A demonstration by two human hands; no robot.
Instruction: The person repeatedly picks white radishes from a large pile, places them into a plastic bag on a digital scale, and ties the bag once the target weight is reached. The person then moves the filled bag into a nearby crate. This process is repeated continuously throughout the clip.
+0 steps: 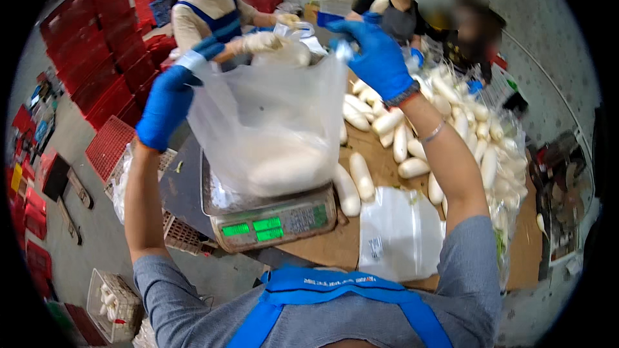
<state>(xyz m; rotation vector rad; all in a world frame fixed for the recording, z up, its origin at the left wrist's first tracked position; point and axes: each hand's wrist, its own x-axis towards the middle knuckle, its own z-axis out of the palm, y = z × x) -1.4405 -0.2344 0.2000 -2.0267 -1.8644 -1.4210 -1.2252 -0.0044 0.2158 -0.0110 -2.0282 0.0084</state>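
A translucent plastic bag [266, 101] with white radishes [285, 171] in its bottom is stretched upright between my hands. My left hand [167, 99], in a blue glove, grips the bag's left handle. The right handle is held by my right hand [379, 55], gloved in blue too. Beneath the bag stands a digital weighing scale [309, 220] with a metal pan and lit green displays. Whether the bag's bottom rests on the pan or hangs just above it, I cannot tell. Two loose white radishes [361, 176] lie beside the scale's right side.
Many white radishes [449, 92] are heaped across the brown tabletop [524, 261]. Flat plastic bags [401, 237] lie at the near edge. Across the table are several people, including one in light sleeves [188, 24]. Red crates [92, 43] are stacked left; a white crate [96, 275] holds radishes.
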